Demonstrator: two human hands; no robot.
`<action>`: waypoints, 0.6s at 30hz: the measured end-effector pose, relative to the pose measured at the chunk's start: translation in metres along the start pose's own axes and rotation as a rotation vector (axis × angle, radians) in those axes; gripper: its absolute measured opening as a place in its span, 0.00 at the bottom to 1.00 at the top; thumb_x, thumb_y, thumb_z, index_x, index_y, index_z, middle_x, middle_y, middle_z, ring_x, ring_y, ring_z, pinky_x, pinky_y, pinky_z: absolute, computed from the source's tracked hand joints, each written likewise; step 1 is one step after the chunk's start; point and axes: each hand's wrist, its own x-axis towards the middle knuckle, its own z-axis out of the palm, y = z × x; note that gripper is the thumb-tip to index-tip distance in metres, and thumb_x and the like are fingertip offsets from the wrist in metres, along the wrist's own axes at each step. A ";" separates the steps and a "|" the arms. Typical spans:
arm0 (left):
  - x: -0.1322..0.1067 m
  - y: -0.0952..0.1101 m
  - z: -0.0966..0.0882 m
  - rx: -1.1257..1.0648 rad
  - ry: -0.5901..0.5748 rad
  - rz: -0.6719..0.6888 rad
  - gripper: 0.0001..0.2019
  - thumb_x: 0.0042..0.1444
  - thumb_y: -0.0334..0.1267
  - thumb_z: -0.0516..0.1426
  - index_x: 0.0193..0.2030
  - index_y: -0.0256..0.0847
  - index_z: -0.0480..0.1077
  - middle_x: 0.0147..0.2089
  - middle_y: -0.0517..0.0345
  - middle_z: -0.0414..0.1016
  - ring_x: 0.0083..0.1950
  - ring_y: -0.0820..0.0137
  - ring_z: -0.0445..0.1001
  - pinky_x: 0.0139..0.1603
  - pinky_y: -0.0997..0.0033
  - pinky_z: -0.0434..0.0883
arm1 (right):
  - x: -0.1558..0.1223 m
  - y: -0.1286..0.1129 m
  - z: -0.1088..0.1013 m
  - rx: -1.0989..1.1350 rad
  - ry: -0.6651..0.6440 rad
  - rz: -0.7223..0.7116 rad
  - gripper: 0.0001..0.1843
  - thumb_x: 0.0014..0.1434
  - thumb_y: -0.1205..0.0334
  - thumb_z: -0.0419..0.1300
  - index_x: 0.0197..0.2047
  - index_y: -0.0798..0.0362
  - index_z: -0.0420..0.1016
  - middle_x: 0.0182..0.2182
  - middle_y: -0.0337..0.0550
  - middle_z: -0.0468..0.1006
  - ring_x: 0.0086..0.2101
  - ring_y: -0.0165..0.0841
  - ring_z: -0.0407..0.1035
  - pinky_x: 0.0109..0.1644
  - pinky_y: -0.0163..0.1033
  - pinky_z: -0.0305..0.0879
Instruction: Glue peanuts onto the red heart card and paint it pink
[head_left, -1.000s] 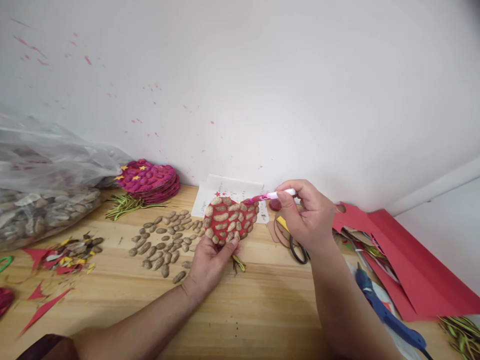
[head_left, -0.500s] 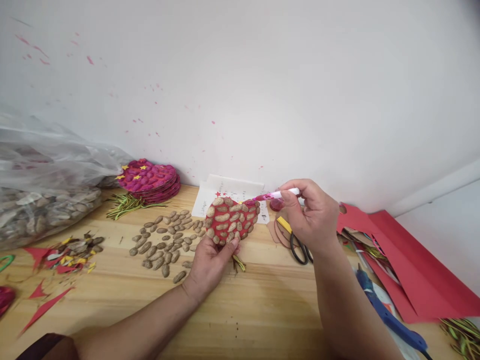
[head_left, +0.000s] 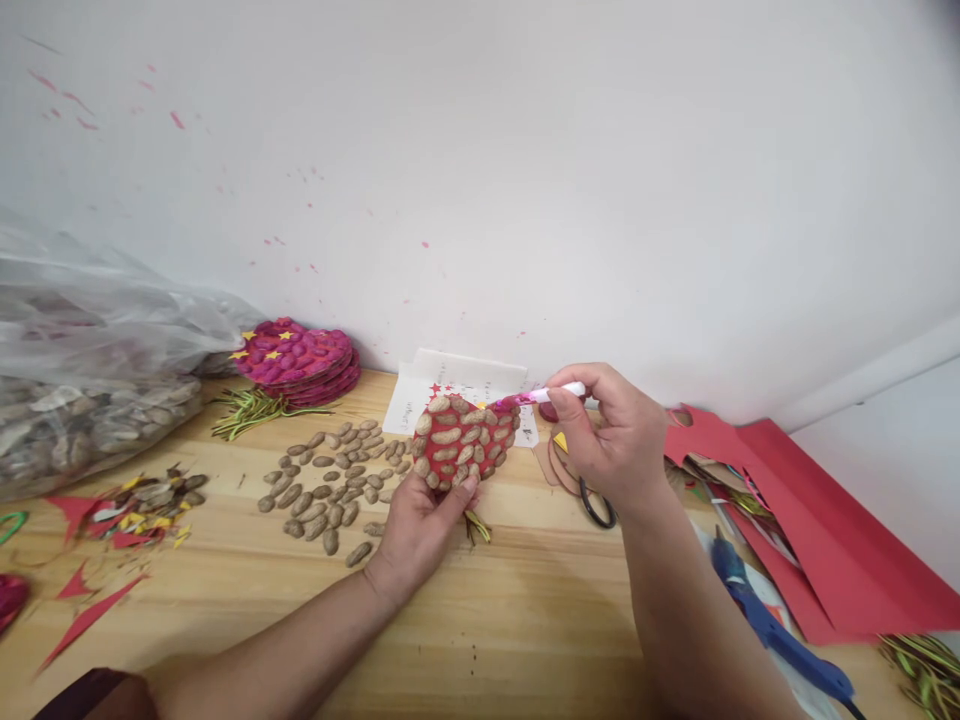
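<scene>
My left hand [head_left: 424, 525] grips the lower edge of a red card [head_left: 459, 447] covered with glued-on peanuts in their shells, holding it tilted up toward me. Green-brown stems stick out below it. My right hand [head_left: 611, 430] pinches the white handle of a paintbrush [head_left: 556, 393]. Its magenta bristle end touches the card's upper right edge, where a few peanuts show magenta paint. Behind the card lies a white sheet of paper [head_left: 405, 400] with writing and small red stars. Just left of the card, loose peanuts [head_left: 330, 490] are spread on the table.
At the back left is a stack of magenta-painted peanut cards [head_left: 300, 350] with yellow stars, beside a clear bag of peanuts [head_left: 90, 410]. Paper scraps [head_left: 135, 515] lie at left. Scissors [head_left: 598, 508], a blue glue gun [head_left: 780, 635] and red card sheets [head_left: 840, 530] are on the right.
My right hand has moved left and slightly down, bringing the brush further over the card's upper right edge. The left hand and the card have barely moved.
</scene>
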 end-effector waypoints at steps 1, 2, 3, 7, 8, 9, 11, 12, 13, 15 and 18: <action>0.000 0.000 0.000 0.001 0.000 0.001 0.16 0.50 0.49 0.71 0.36 0.38 0.79 0.35 0.53 0.83 0.38 0.64 0.80 0.45 0.68 0.77 | 0.000 0.000 0.000 -0.007 0.002 -0.005 0.03 0.66 0.63 0.62 0.38 0.50 0.76 0.30 0.38 0.80 0.27 0.29 0.73 0.31 0.36 0.67; 0.000 0.000 0.000 0.002 0.000 0.000 0.16 0.50 0.49 0.71 0.36 0.38 0.79 0.37 0.52 0.84 0.39 0.63 0.81 0.46 0.67 0.77 | 0.000 0.000 0.001 -0.010 0.003 -0.010 0.03 0.66 0.63 0.62 0.39 0.49 0.76 0.30 0.38 0.80 0.27 0.30 0.73 0.30 0.36 0.67; 0.000 -0.001 -0.001 0.000 -0.001 -0.002 0.17 0.50 0.49 0.71 0.37 0.38 0.79 0.39 0.51 0.84 0.41 0.62 0.81 0.48 0.66 0.77 | 0.000 -0.001 0.001 -0.010 0.004 -0.014 0.03 0.66 0.63 0.62 0.39 0.49 0.76 0.30 0.39 0.80 0.27 0.30 0.73 0.31 0.36 0.68; 0.001 -0.004 -0.001 -0.018 -0.004 0.005 0.18 0.51 0.48 0.71 0.44 0.39 0.80 0.45 0.49 0.85 0.48 0.58 0.82 0.53 0.62 0.77 | 0.000 -0.001 0.000 0.007 -0.004 -0.004 0.03 0.67 0.63 0.62 0.39 0.49 0.76 0.31 0.39 0.80 0.27 0.30 0.73 0.31 0.36 0.68; 0.001 -0.004 -0.002 -0.019 -0.006 0.011 0.18 0.52 0.48 0.70 0.45 0.40 0.80 0.45 0.49 0.85 0.49 0.58 0.82 0.54 0.62 0.77 | 0.000 0.000 -0.001 0.010 -0.002 0.008 0.03 0.67 0.62 0.62 0.39 0.49 0.76 0.31 0.39 0.80 0.27 0.30 0.73 0.30 0.36 0.68; 0.000 -0.005 -0.002 -0.019 -0.010 0.014 0.17 0.52 0.47 0.70 0.45 0.40 0.80 0.45 0.50 0.85 0.50 0.58 0.82 0.55 0.61 0.77 | 0.000 0.000 -0.001 0.011 0.001 0.023 0.04 0.67 0.62 0.62 0.39 0.50 0.77 0.31 0.39 0.80 0.27 0.30 0.73 0.30 0.36 0.67; 0.000 -0.004 -0.002 -0.018 -0.016 0.018 0.17 0.53 0.47 0.70 0.44 0.40 0.80 0.46 0.49 0.85 0.51 0.58 0.81 0.57 0.61 0.76 | 0.001 0.002 -0.003 0.013 0.006 0.058 0.04 0.67 0.61 0.61 0.39 0.50 0.77 0.31 0.40 0.80 0.27 0.31 0.74 0.30 0.37 0.67; 0.000 -0.004 -0.001 -0.020 -0.015 0.021 0.17 0.53 0.48 0.70 0.44 0.39 0.80 0.46 0.49 0.85 0.51 0.58 0.81 0.57 0.61 0.76 | 0.001 0.003 -0.004 0.008 0.010 0.067 0.05 0.67 0.61 0.61 0.39 0.50 0.77 0.30 0.40 0.81 0.27 0.31 0.74 0.30 0.37 0.67; -0.001 -0.003 -0.001 -0.019 -0.012 0.020 0.17 0.52 0.48 0.70 0.44 0.39 0.80 0.46 0.49 0.85 0.51 0.58 0.82 0.56 0.61 0.77 | 0.001 0.004 -0.004 0.002 0.016 0.070 0.05 0.67 0.60 0.61 0.39 0.50 0.77 0.30 0.40 0.81 0.27 0.31 0.73 0.30 0.37 0.67; -0.001 -0.001 0.000 -0.012 0.000 0.016 0.17 0.51 0.49 0.71 0.41 0.38 0.80 0.42 0.50 0.85 0.46 0.59 0.82 0.52 0.62 0.78 | 0.001 0.006 -0.006 -0.008 0.029 0.059 0.05 0.67 0.60 0.61 0.39 0.50 0.77 0.31 0.40 0.81 0.27 0.31 0.73 0.31 0.38 0.67; -0.001 0.000 0.001 -0.021 0.020 0.004 0.18 0.49 0.49 0.72 0.38 0.38 0.79 0.39 0.51 0.84 0.40 0.62 0.82 0.44 0.66 0.79 | 0.001 0.008 -0.006 -0.006 0.038 0.049 0.04 0.67 0.61 0.61 0.39 0.50 0.77 0.31 0.40 0.81 0.28 0.31 0.73 0.32 0.38 0.66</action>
